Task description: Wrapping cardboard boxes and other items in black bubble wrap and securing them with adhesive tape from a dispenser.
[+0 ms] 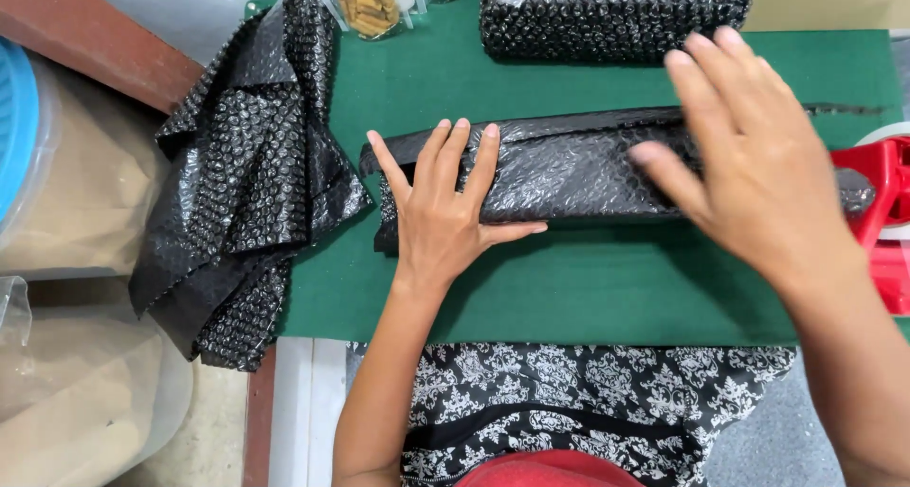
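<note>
Left hand [441,212] is flat on the long black bubble-wrap bundle [569,170], palm down, fingers spread apart & pointing away from the person, thumb lying along the bundle's near edge. It presses, doesn't grip. The bundle lies crosswise on the green mat [588,288], about mid-mat, running from just right of the loose wrap over to the red tape dispenser [882,212] at the right edge.

Right hand [749,155] is over the bundle's right part, fingers loosely apart & stretched out, slightly blurred. Fingertips are at the top fold of the wrap, but can't tell if the palm touches or hovers just above. Nothing clamped in it.

To the left, a big crumpled heap of black bubble wrap [246,174] hangs half off the mat's left edge, its right flap just beside the bundle's left end. At the far side of the mat sits a second wrapped parcel [607,13], also black bubble wrap, well apart from the bundle. Next to it, top centre, a clear bag w/ tan stick-shaped snacks [365,4], partly cut off by the frame.

Far left: a clear plastic tub [85,193] w/ a blue lid [17,117] showing at the edge. Near bottom, the person's black-and-white patterned garment [569,402]
</note>
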